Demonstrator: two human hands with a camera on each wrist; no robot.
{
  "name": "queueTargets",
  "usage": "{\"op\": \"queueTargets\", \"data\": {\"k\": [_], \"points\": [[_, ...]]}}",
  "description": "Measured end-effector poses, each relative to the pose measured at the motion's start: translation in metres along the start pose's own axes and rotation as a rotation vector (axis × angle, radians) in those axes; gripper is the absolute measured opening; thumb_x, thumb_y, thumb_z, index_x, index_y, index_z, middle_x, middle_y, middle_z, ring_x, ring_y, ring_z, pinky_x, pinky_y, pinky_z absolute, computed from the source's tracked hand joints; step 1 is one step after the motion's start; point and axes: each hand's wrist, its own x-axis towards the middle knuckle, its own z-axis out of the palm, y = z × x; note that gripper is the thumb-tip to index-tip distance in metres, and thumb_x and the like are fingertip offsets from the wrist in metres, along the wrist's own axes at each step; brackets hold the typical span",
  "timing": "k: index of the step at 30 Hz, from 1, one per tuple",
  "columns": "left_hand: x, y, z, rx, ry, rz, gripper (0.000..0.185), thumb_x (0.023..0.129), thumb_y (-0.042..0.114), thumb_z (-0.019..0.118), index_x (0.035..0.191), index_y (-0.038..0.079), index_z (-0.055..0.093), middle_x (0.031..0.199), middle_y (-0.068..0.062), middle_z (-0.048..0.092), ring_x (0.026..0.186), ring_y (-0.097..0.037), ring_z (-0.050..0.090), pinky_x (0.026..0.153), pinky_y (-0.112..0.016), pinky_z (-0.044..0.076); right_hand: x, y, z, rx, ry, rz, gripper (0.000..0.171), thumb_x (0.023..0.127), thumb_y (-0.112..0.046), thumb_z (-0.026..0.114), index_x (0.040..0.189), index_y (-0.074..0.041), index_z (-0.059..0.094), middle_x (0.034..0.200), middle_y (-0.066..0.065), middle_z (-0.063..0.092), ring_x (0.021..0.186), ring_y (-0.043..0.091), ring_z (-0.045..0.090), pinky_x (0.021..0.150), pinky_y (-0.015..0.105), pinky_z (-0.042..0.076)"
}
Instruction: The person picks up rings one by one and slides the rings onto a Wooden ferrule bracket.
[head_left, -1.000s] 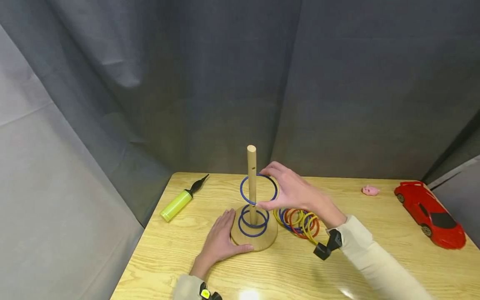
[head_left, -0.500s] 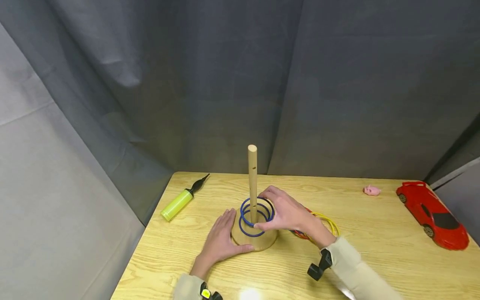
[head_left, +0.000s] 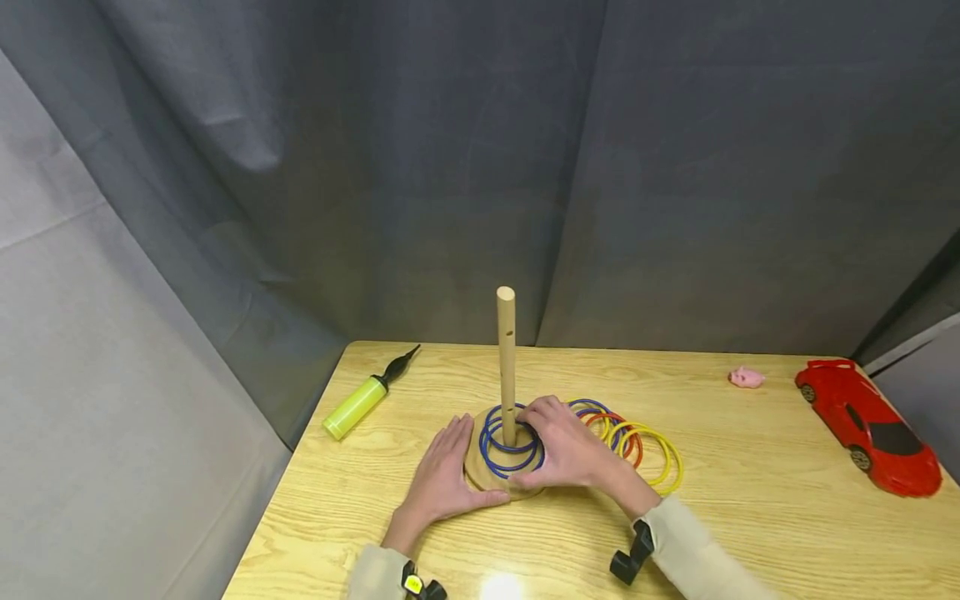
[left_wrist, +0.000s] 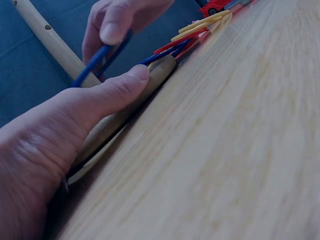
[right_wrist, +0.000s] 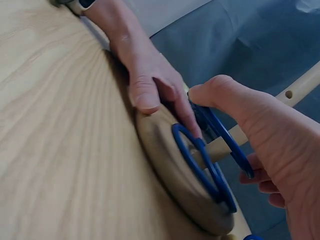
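A wooden peg (head_left: pixel 507 358) rises from a round wooden base (right_wrist: pixel 159 142). My left hand (head_left: pixel 444 475) braces the base from its left side, fingers spread along the edge and thumb across the front rim. With thumb and fingers, my right hand (head_left: pixel 566 446) pinches a blue ring (right_wrist: pixel 226 136) that encircles the peg low down. In the right wrist view this ring is tilted and stands a little above the base. Other blue rings (right_wrist: pixel 185 150) lie around the foot of the peg. The right hand partly covers the right side of the base in the head view.
Loose yellow (head_left: pixel 680 471), red and blue rings overlap on the table right of the base. A yellow-green hand pump (head_left: pixel 356 408) lies at the left. Farther right are a small pink pig (head_left: pixel 746 377) and a red toy car (head_left: pixel 873 429). Dark curtain hangs behind the table.
My right hand has lowered the blue ring down the peg, from about mid-height to near the base. The left hand stays in place on the base.
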Motion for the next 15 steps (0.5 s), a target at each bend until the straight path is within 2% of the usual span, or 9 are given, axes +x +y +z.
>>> {"op": "queueTargets", "data": {"k": [8, 15], "points": [[0.000, 0.001, -0.001, 0.014, -0.010, -0.013, 0.142, 0.069, 0.096, 0.061, 0.166, 0.002, 0.019, 0.172, -0.014, 0.023, 0.161, -0.028, 0.017, 0.131, -0.044, 0.016, -0.007, -0.002, 0.011, -0.016, 0.006, 0.011, 0.090, 0.067, -0.075, 0.081, 0.122, -0.005, 0.071, 0.124, 0.008, 0.063, 0.121, 0.028, 0.053, 0.104, 0.050, 0.048], [0.000, 0.001, -0.001, 0.011, -0.012, -0.018, 0.141, 0.069, 0.096, 0.062, 0.166, 0.002, 0.020, 0.172, -0.014, 0.024, 0.161, -0.028, 0.017, 0.131, -0.044, 0.017, -0.013, -0.002, 0.013, -0.042, 0.016, 0.014, 0.093, 0.069, -0.075, 0.080, 0.129, -0.004, 0.069, 0.128, 0.009, 0.063, 0.124, 0.029, 0.053, 0.108, 0.052, 0.047]]}}
